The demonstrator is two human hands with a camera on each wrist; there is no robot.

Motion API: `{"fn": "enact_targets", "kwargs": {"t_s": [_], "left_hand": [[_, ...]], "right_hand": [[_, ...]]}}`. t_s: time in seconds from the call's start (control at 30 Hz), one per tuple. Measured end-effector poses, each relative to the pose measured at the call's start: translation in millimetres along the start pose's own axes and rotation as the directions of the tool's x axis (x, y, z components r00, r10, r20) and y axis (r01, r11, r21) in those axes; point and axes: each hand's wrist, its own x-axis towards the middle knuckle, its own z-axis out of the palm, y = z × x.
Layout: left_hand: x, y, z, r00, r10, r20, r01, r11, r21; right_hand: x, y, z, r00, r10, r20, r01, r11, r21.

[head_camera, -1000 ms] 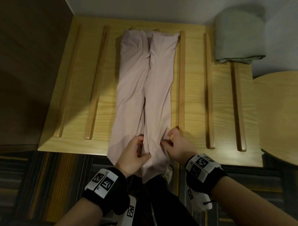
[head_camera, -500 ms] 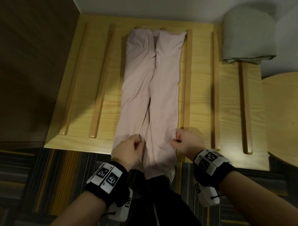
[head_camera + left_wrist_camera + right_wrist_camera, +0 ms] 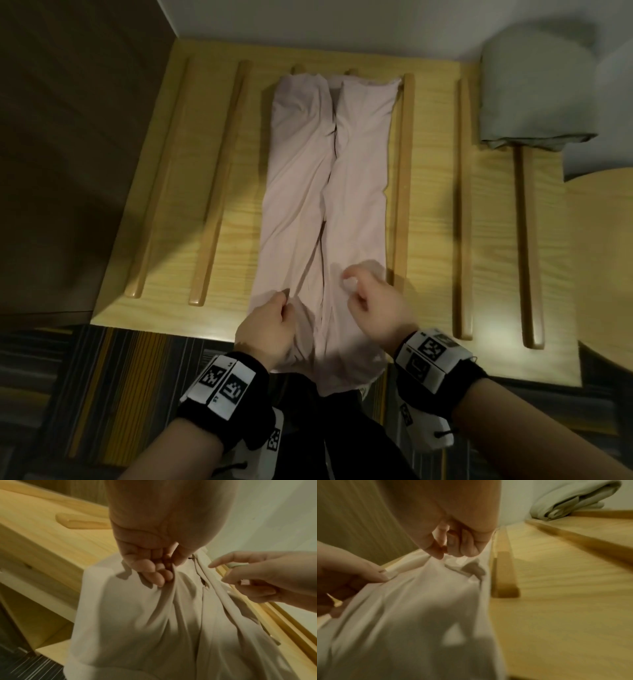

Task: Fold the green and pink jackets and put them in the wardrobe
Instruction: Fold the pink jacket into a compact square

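Right now the pink jacket (image 3: pixel 325 205) lies in the middle of the frame as a long, narrow strip on the wooden desk (image 3: pixel 431 212), between the raised wooden bars (image 3: pixel 399 185). Its near end hangs over the desk's lower edge. Both sides look folded in to meet along the middle.

The left hand (image 3: pixel 270 329) sits at the lower middle of the frame. Its fingers are curled tight, pinching a bunch of pink cloth near the hem. The right hand (image 3: pixel 373 305) hovers just beside it, over the right half of the jacket. Its fingers are bent in a loose pinch, but it looks like they hold nothing. The blur makes that hard to tell for sure.

The green jacket (image 3: pixel 534 99) rests in the upper right of the frame. It looks already folded into a neat bundle.

So about half the folding seems done. The pink jacket most likely needs folding up from the hem into a small bundle. Then both jackets must go into the wardrobe, which no view clearly shows.
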Motion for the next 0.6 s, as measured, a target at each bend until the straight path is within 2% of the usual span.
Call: {"fn": "enact_targets", "kwargs": {"t_s": [0.1, 0.17, 0.33, 0.53, 0.6], "left_hand": [[-7.0, -3.1, -6.4, 0.996, 0.086, 0.022, -0.081, 0.983, -0.166], [-10.3, -6.3, -9.9, 0.993, 0.114, 0.033, -0.101, 0.959, -0.263], [-10.9, -13.6, -13.0, 0.995, 0.089, 0.052, -0.061, 0.914, -0.400], [-10.9, -11.2, -15.1, 0.992, 0.097, 0.078, -0.051, 0.887, -0.460], [-10.4, -11.1, -15.1, 0.991, 0.099, 0.093, -0.041, 0.871, -0.490]], "right_hand": [[11.1, -14.9, 8.3, 0.994, -0.046, 0.099, 0.040, 0.997, 0.067], [19.5, -19.6, 14.4, 0.990, -0.044, 0.137, 0.040, 0.999, 0.033], [29.7, -23.4, 22.9, 0.997, -0.011, 0.076, 0.024, 0.985, -0.171], [29.1, -33.1, 23.8, 0.999, 0.016, 0.040, -0.005, 0.967, -0.256], [30.1, -37.1, 22.5, 0.998, 0.025, 0.064, -0.007, 0.963, -0.270]]}}
